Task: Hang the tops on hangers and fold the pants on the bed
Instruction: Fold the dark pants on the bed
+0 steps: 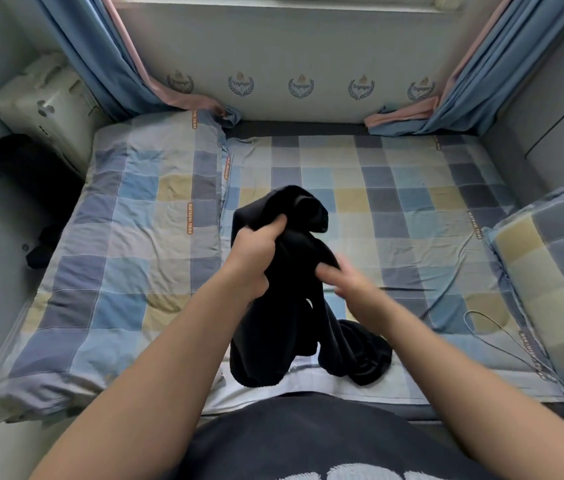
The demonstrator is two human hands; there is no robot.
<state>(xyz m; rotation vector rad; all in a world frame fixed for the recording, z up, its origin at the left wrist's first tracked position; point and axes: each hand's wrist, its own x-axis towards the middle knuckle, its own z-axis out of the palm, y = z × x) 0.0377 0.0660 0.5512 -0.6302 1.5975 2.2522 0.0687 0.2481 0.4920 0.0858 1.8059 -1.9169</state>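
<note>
Over the middle of the bed, a black piece of clothing (pixel 294 306) hangs bunched up, and its bottom end rests on the sheet near the front edge. The bed (pixel 394 202) has a sheet with blue, yellow and grey squares. A folded quilt (pixel 135 220) lies along one side and a pillow (pixel 550 258) sits at the other side. A thin cable (pixel 502 334) lies near the pillow. Blue and pink curtains (pixel 100 64) hang down at both back corners. The sheet between the quilt and the pillow is flat and open. The left hand (pixel 256 258) grips the top of the clothing in a tight fist. The right hand (pixel 353 289) is blurry; its fingers touch the cloth lower down, but I cannot tell if it is gripping.
</note>
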